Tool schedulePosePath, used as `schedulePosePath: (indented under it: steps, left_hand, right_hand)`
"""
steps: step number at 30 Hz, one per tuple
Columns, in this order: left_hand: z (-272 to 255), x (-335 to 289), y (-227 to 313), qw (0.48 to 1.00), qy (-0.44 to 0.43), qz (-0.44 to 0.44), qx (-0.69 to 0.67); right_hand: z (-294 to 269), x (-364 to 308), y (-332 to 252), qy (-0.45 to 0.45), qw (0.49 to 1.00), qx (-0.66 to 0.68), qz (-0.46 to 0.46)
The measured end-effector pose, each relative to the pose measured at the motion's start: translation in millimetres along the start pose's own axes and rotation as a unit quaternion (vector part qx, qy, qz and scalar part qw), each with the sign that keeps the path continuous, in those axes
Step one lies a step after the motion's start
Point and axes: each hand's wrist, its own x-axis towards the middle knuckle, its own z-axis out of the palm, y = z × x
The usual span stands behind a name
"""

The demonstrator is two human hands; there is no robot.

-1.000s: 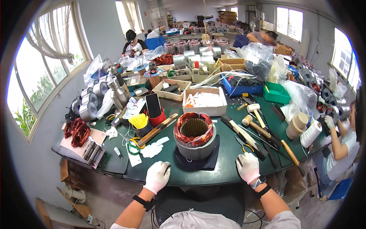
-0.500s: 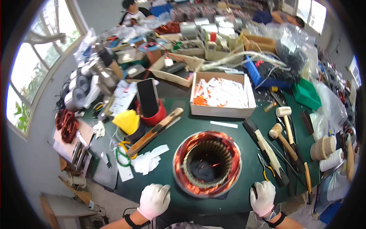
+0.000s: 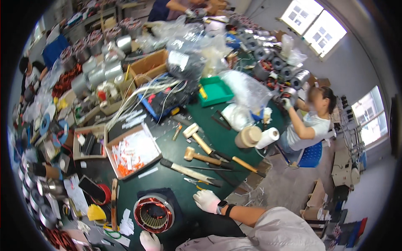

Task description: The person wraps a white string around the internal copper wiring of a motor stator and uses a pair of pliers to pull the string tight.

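Near the front edge of the green table stands a motor stator (image 3: 143, 205), a metal ring wound with copper wire and hollow in the middle. My left hand (image 3: 150, 242), in a white glove, is loosely closed beside the stator's near side, apart from it. To the stator's right, my gloved right hand (image 3: 206, 201) rests on the tabletop with its fingers curled in and nothing seen in them. Just beyond it lie pliers (image 3: 197, 182) with yellow-and-black handles. A pale bar with dark ends (image 3: 188, 171) lies farther away.
Two mallets (image 3: 191, 130) lie beyond the pale bar. A cardboard box (image 3: 155, 144) holds white and orange slips. A green bin (image 3: 217, 93) and thread spools (image 3: 268, 138) stand rightward. A co-worker (image 3: 307, 125) sits at the right, holding a stator.
My view has swung to the right and tilted, bringing the seated co-worker and the floor into sight. The stator stays on the table, and both hands remain near the table edge.
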Motion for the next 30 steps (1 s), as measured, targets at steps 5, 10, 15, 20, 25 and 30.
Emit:
schedulePosePath:
  steps: [5,10,15,20,25,30]
  left_hand:
    - [-22.7,1.6,-12.7,0.991,-0.117,-0.023,-0.063]
    - [-39.0,-38.1,-20.6,0.987,-0.149,-0.049,-0.043]
    - [-6.6,-60.1,-15.7,0.968,-0.226,-0.104,-0.017]
    - [53.9,-84.4,2.5,0.972,-0.213,-0.095,-0.006]
    - [-5.0,-2.7,182.4,0.957,-0.273,-0.082,-0.057]
    - [-18.6,53.1,259.3,0.984,-0.143,0.074,-0.077]
  right_hand:
    - [-22.1,-16.8,-2.0,0.072,0.981,0.132,0.124]
    - [-187.6,-26.1,79.6,0.291,0.932,-0.027,0.215]
    - [-241.2,-1.9,228.7,0.189,0.916,-0.06,0.35]
    - [-182.0,37.3,283.2,0.158,0.943,-0.092,0.278]
    - [-211.6,89.9,225.9,0.197,0.962,0.004,0.189]
    - [-241.5,72.4,221.1,0.246,0.962,0.021,0.114]
